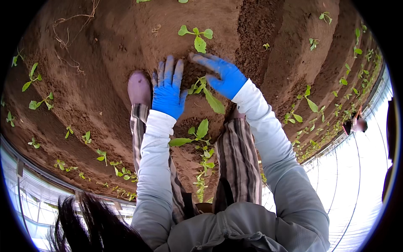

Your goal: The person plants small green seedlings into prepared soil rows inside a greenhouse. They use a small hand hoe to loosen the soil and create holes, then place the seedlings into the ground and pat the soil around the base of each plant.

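Observation:
Both my hands wear blue gloves with soil on the fingers. My left hand (169, 88) rests flat, palm down, on the brown soil beside a leafy seedling (214, 99), with nothing in it. On the other side of that seedling, my right hand (222, 74) reaches over the soil, thumb apart from the fingers and no object visible in it. Its fingertips are close below another seedling (199, 39) with a few light green leaves. Between the two hands the soil (190, 72) looks dark and loosened. The underside of the right palm is hidden.
A purple boot (139, 86) stands left of my left hand. Behind my hands, more seedlings (201, 134) run between my striped trouser legs. Rows of seedlings (310, 100) grow on both sides. Dry roots (64, 41) lie at upper left. Another person (357, 123) is far off at right.

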The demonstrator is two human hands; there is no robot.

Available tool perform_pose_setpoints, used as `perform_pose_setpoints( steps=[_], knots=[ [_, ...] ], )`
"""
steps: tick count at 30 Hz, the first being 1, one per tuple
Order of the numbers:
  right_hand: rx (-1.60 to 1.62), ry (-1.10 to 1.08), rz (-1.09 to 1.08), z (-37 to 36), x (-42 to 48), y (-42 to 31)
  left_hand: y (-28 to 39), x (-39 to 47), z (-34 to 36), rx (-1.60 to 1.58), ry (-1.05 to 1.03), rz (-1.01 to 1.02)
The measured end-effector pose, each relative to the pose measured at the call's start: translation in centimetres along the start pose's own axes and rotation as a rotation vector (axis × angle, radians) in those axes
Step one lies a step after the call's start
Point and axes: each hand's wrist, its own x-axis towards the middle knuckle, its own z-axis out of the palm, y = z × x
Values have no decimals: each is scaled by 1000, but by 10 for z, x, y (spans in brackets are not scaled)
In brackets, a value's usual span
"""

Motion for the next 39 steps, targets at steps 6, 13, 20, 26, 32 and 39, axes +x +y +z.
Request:
perform_pose_setpoints(
  steps=[6,13,20,26,32,39],
  knots=[
    [-248,77,-58,3,4,18,-18,9,19,135,-112,123],
    [-93,110,60,11,17,20,-24,14,33,242,-54,197],
    [-133,130,48,5,16,16,-21,13,30,283,-78,182],
    [160,460,143,-8,-66,1,3,-27,-25,288,-79,-14],
    [134,348,429,-10,-171,-25,6,-117,-83,270,-2,-329],
    [297,269,412,8,-247,-36,-67,-278,-94,95,154,-804]
  ],
)
